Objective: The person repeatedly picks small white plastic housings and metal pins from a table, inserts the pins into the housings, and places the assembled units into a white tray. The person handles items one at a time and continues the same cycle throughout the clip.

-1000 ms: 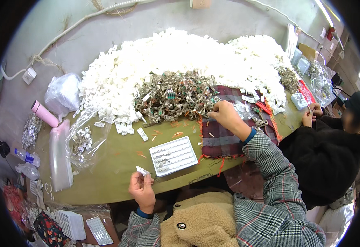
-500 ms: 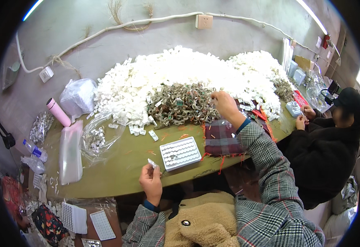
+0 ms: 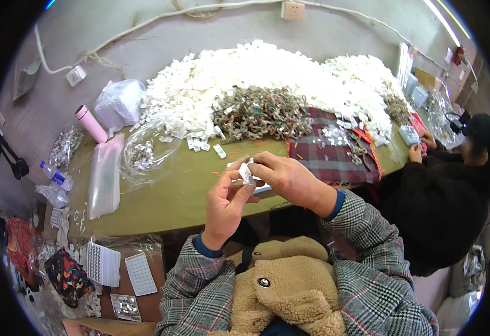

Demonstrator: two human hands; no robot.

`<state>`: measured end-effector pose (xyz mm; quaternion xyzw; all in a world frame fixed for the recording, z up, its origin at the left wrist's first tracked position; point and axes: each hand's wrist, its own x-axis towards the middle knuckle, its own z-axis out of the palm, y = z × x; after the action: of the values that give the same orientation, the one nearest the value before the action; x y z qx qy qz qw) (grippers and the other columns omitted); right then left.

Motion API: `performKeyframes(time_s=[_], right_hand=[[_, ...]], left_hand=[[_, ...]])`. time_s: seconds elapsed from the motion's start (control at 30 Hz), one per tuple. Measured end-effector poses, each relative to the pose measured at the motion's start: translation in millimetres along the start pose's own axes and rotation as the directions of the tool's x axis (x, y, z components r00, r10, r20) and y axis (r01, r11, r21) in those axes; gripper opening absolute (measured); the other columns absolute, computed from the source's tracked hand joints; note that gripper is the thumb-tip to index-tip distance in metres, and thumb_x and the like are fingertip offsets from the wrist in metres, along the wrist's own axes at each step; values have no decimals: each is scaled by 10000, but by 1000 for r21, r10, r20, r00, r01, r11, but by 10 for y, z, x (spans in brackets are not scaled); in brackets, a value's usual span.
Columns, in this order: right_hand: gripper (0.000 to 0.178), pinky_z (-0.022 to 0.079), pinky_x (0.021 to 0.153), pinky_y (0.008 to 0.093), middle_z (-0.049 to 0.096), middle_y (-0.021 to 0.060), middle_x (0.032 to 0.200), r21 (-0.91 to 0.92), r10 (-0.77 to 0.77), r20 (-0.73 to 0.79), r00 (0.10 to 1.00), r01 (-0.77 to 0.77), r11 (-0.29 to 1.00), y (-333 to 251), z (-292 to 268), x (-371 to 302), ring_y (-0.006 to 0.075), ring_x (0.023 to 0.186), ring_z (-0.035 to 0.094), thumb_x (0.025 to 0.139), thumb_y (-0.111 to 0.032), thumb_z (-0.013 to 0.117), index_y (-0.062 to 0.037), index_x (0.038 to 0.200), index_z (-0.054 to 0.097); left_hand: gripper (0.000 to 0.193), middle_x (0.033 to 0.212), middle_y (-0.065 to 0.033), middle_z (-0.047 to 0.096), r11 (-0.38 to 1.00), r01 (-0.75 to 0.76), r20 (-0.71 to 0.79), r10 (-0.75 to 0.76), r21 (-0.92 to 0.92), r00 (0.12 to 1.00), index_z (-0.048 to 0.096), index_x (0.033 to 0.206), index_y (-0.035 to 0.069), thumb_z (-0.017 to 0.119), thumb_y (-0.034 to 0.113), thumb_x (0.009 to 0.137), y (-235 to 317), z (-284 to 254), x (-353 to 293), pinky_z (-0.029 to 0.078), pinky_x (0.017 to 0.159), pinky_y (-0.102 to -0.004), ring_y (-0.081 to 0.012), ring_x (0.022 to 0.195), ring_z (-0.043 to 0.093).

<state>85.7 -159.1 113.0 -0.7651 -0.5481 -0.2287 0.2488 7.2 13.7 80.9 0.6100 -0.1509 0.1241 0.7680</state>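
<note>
My left hand (image 3: 225, 204) holds a small white plastic piece (image 3: 246, 173) between thumb and fingers, in front of my chest. The fingers of my right hand (image 3: 291, 178) are closed in a pinch against that piece; anything tiny between them is hidden. Partly covered by my hands, a white tray (image 3: 264, 189) lies on the table below them. Beyond stands a heap of small brownish-grey metal-looking parts (image 3: 261, 115), with a large mound of white plastic pieces (image 3: 245, 64) behind it.
A plaid cloth (image 3: 326, 147) with loose white bits and red-handled pliers (image 3: 361, 135) lies right of the heap. Clear plastic bags (image 3: 105, 185) and a pink bottle (image 3: 91, 124) are at left. A person in dark clothes (image 3: 441, 207) works at right.
My right hand has come back from the brownish heap to meet my left hand. The left hand has lifted the white piece up and right, over the tray. The view has shifted.
</note>
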Motion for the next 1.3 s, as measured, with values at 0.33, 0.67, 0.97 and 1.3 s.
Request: performKeyframes(time_s=[0.33, 0.67, 0.97, 1.3], right_hand=[[251, 576, 769, 301, 669, 135, 1037, 436, 457, -230, 859, -328, 838, -85, 33, -312, 206, 876, 695, 868, 70, 620, 37, 1116, 635], [155, 543, 787, 252, 678, 59, 990, 948, 696, 145, 703, -301, 107, -321, 442, -428, 106, 897, 645, 961, -90, 657, 32, 1052, 628], [143, 524, 714, 250, 603, 72, 951, 993, 838, 100, 537, 3, -120, 63, 506, -572, 132, 782, 610, 1067, -159, 453, -33, 1133, 465], [34, 443, 511, 207, 640, 111, 884, 940, 672, 340, 658, -254, -228, 155, 417, -666, 85, 586, 562, 946, 28, 616, 54, 967, 613]], left_hand=[[184, 1059, -83, 675, 999, 43, -71, -41, 30, 997, 583, 1122, -47, 628, 44, 968, -86, -8, -210, 562, 819, -276, -163, 962, 687], [210, 967, -106, 652, 718, -201, 6, 264, 667, 964, 599, 1091, -21, 687, 18, 905, -184, 50, -302, 566, 758, -306, -204, 863, 685], [315, 1196, -180, 662, 849, 452, 5, -469, -273, 883, 561, 1254, -51, 604, 116, 989, -416, 117, -80, 606, 791, -323, -204, 926, 707], [289, 1011, -105, 700, 867, 367, -116, -425, -337, 898, 646, 1140, -20, 733, 114, 899, -649, 75, 57, 582, 649, -284, -165, 799, 683]])
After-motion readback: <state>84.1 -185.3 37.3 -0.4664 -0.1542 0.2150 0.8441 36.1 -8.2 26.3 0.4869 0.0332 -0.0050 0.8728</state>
